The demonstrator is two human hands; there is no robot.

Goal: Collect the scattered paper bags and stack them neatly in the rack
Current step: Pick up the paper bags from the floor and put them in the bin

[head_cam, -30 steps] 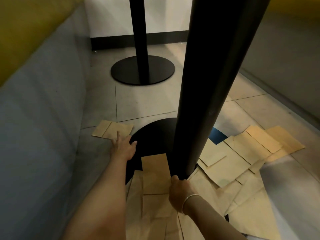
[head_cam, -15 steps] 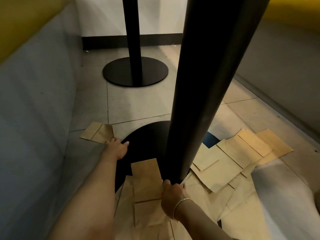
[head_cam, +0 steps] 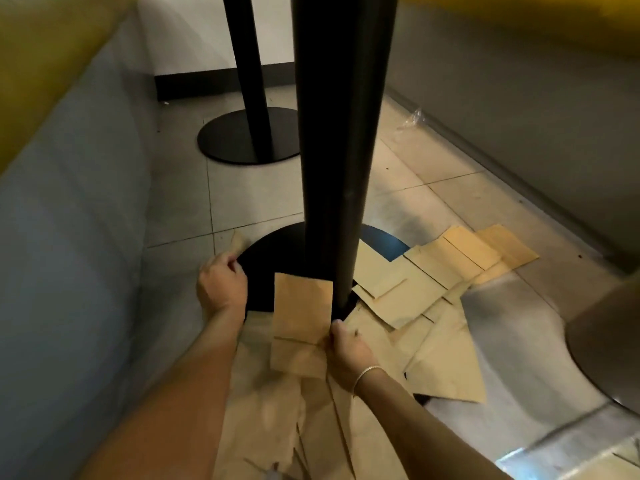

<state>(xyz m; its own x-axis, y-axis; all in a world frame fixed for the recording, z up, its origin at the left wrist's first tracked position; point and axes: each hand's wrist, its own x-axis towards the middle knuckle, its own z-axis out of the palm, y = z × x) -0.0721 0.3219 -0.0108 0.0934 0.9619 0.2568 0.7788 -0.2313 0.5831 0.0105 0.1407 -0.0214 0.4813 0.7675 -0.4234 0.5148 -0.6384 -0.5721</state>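
Brown kraft paper bags lie all over the tile floor, fanned out at centre right of the frame (head_cam: 433,282) and heaped along the bottom centre under the arms. Right hand (head_cam: 349,351) pinches the right edge of a small stack of bags (head_cam: 301,323) at frame centre, thumb on top, just beside the black table pole (head_cam: 332,150). Left hand (head_cam: 221,285), centre left, has fingers curled round a single bag (head_cam: 239,242); only a corner of it shows above the knuckles, at the rim of the round black base (head_cam: 277,258). No rack in view. Risks, judged: the one-edge pinch lets the stack sag and slide apart, so bags drop back onto the heap. Pulling the stack past the pole could snag or crease it. The left bag may crumple in that closed grip. Loose bags underfoot could slip. Far right bags are easy to miss.
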